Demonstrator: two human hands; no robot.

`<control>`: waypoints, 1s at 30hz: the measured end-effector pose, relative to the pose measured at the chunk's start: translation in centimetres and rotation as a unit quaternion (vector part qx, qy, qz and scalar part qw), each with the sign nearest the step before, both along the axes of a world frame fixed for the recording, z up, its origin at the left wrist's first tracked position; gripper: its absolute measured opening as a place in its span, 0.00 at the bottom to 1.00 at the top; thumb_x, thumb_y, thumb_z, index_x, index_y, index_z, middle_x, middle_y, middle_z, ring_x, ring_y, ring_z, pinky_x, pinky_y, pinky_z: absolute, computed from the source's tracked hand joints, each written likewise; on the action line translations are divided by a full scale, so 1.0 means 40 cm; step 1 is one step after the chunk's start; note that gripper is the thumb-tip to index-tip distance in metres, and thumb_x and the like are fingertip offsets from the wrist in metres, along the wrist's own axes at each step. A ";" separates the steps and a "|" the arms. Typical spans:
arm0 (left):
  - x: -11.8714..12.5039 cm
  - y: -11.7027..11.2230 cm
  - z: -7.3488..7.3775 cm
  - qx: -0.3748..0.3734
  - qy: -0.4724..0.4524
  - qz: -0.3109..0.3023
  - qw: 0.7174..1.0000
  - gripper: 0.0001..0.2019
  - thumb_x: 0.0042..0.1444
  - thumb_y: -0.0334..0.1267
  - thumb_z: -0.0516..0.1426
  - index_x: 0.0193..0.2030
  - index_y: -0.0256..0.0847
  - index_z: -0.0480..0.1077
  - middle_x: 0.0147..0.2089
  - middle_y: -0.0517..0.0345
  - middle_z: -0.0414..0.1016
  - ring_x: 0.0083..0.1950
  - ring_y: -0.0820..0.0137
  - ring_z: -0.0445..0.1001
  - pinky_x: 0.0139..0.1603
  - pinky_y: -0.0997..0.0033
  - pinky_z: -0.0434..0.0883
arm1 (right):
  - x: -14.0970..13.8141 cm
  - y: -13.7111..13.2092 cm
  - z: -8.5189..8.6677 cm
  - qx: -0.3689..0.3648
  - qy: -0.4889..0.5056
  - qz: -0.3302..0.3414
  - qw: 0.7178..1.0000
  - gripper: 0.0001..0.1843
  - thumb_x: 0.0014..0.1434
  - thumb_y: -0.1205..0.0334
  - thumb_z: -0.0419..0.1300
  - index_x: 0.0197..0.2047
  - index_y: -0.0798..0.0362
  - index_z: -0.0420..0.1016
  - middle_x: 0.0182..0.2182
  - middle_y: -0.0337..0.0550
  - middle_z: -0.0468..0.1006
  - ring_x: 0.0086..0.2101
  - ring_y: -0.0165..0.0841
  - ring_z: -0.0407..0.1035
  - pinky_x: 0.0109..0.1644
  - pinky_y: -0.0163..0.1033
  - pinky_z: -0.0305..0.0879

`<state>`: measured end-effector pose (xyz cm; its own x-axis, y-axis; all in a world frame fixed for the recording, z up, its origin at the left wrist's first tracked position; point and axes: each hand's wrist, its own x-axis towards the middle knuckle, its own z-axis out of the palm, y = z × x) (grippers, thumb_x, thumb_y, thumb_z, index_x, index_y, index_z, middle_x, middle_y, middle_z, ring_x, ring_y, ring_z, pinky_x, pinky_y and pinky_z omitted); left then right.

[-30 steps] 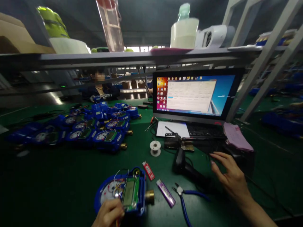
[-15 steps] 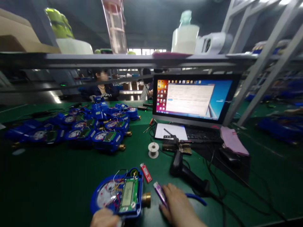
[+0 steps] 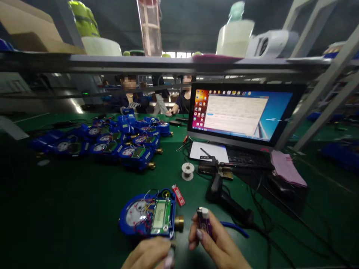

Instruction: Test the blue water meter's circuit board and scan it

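The right hand (image 3: 217,244) grips a purple lighter (image 3: 204,221) upright between thumb and fingers, just right of the open blue meter (image 3: 150,218). The left hand (image 3: 150,254), cut off by the frame's bottom edge, sits at the meter's near edge; its grasp cannot be made out. 1 red lighter (image 3: 178,195) lies beside the meter on the green table (image 3: 70,209).

The right hand (image 3: 217,244) holds a purple lighter (image 3: 204,221) upright above the green tabletop (image 3: 70,209). The left hand (image 3: 150,254) rests just below the open blue meter (image 3: 150,216).
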<state>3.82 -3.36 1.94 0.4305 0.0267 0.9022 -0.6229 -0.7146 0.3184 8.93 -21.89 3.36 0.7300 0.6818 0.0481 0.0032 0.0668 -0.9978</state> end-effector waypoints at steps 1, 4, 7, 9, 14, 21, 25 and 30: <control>-0.028 0.002 0.012 0.016 0.011 -0.033 0.999 0.06 0.61 0.31 0.53 0.43 0.36 0.69 0.35 0.53 0.76 0.39 0.72 0.75 0.36 0.75 0.76 | -0.016 0.007 0.013 0.038 0.051 0.025 0.998 0.25 0.62 0.40 0.51 0.46 0.55 0.57 0.32 0.42 0.66 0.33 0.27 0.64 0.42 0.34 0.63; -0.059 -0.004 0.026 0.015 0.019 -0.120 0.992 0.08 0.57 0.21 0.54 0.43 0.27 0.68 0.41 0.45 0.74 0.45 0.68 0.73 0.40 0.71 0.77 | -0.051 0.034 0.013 0.077 0.211 0.042 0.974 0.26 0.59 0.38 0.55 0.39 0.56 0.60 0.21 0.32 0.60 0.22 0.21 0.56 0.28 0.27 0.58; -0.048 -0.017 0.013 -0.014 0.020 -0.136 0.990 0.09 0.55 0.18 0.54 0.44 0.24 0.67 0.43 0.45 0.72 0.47 0.69 0.71 0.42 0.70 0.75 | -0.063 0.055 -0.014 0.076 0.367 0.035 0.926 0.35 0.52 0.27 0.51 0.26 0.56 0.59 0.13 0.30 0.49 0.14 0.19 0.42 0.16 0.27 0.39; -0.043 -0.022 0.009 -0.015 0.027 -0.135 0.990 0.07 0.57 0.20 0.53 0.42 0.25 0.68 0.42 0.47 0.72 0.46 0.70 0.71 0.42 0.71 0.74 | -0.062 0.064 -0.026 0.064 0.417 0.047 0.905 0.38 0.49 0.24 0.50 0.19 0.56 0.55 0.11 0.31 0.47 0.12 0.19 0.40 0.15 0.27 0.35; -0.051 -0.022 0.014 -0.001 0.032 -0.125 0.992 0.06 0.57 0.21 0.54 0.41 0.25 0.68 0.40 0.48 0.72 0.45 0.71 0.71 0.41 0.71 0.74 | -0.050 0.075 -0.025 0.031 0.443 0.073 0.893 0.37 0.43 0.26 0.54 0.14 0.55 0.54 0.08 0.30 0.45 0.11 0.18 0.39 0.13 0.26 0.33; -0.055 -0.022 0.004 -0.001 0.039 -0.125 0.991 0.06 0.56 0.20 0.55 0.40 0.24 0.69 0.41 0.46 0.73 0.46 0.68 0.72 0.41 0.70 0.75 | -0.048 0.079 -0.029 -0.022 0.454 0.100 0.885 0.38 0.36 0.25 0.56 0.12 0.55 0.53 0.07 0.31 0.46 0.10 0.18 0.39 0.13 0.27 0.33; -0.058 -0.019 0.002 0.003 0.046 -0.125 0.991 0.06 0.55 0.19 0.55 0.40 0.25 0.69 0.41 0.46 0.73 0.45 0.68 0.72 0.40 0.68 0.75 | -0.050 0.080 -0.037 -0.008 0.440 0.098 0.893 0.37 0.40 0.26 0.54 0.12 0.55 0.53 0.08 0.32 0.47 0.10 0.18 0.40 0.13 0.27 0.34; -0.059 -0.017 -0.010 -0.002 0.041 -0.129 0.991 0.07 0.55 0.19 0.55 0.41 0.24 0.69 0.43 0.46 0.73 0.45 0.68 0.72 0.39 0.68 0.75 | -0.049 0.075 -0.044 -0.015 0.439 0.106 0.892 0.37 0.40 0.26 0.54 0.12 0.55 0.53 0.08 0.32 0.47 0.10 0.19 0.41 0.13 0.28 0.34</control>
